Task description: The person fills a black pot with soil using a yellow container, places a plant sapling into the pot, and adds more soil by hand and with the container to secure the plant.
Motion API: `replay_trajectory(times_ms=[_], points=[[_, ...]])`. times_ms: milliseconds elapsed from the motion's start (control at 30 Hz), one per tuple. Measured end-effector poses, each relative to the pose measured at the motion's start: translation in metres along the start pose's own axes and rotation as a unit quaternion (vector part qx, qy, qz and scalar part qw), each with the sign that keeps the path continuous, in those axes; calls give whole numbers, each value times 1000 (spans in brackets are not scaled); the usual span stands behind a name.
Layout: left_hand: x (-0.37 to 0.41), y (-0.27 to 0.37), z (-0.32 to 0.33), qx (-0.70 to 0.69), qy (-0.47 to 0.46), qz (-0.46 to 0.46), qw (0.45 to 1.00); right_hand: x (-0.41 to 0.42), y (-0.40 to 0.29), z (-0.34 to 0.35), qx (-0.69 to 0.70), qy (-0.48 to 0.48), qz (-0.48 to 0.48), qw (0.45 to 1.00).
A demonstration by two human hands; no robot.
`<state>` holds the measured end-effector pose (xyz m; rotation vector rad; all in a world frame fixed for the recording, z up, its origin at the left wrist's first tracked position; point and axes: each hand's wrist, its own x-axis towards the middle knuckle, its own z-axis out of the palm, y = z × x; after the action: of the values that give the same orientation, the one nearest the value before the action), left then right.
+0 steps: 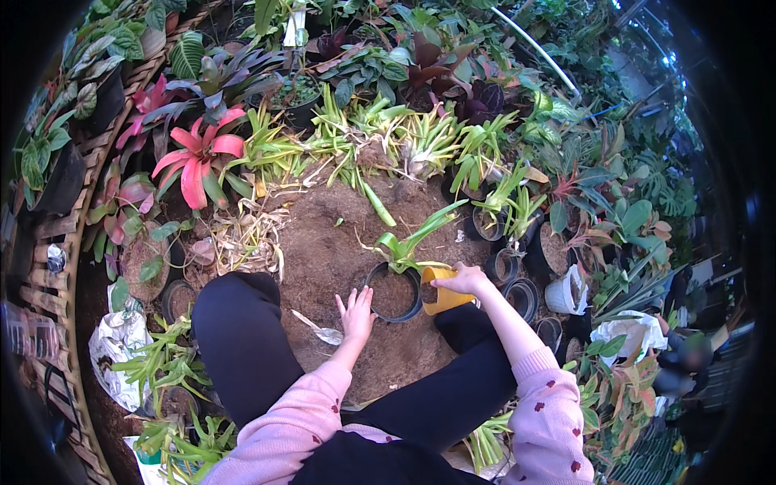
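Right of centre, my right hand (464, 280) grips a yellow plastic cup (445, 292), tilted with its mouth toward a black plastic pot (368, 282) and dark soil inside it. The pot stands on a mound of brown soil (321, 242) and has soil in it. A green strap-leaved plant (403, 248) leans at the pot's far rim; whether it is rooted inside cannot be told. My left hand (356, 316) is spread, fingers apart, close to the pot's left side and holding nothing. A pale spoon-like scoop (326, 333) lies on the soil left of that hand.
Bare-root green plants (418, 142) are heaped behind the soil. Dried leaves (248, 242) and a red bromeliad (200, 154) lie to the left. Nested black pots (520, 297) and a white pot (567, 291) stand at right. Farther right a person (682, 357) is partly visible.
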<state>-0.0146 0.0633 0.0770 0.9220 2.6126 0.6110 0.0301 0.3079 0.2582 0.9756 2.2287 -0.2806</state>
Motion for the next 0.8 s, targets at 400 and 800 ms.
replay_trajectory(times_ms=[400,800], points=[[-5,-11,-6,-26,4,-32,999,48,-72,42,121,-57,179,975],[-3,3,-4,-42,17,-2,999,41,-61,32,249,-132,121,952]])
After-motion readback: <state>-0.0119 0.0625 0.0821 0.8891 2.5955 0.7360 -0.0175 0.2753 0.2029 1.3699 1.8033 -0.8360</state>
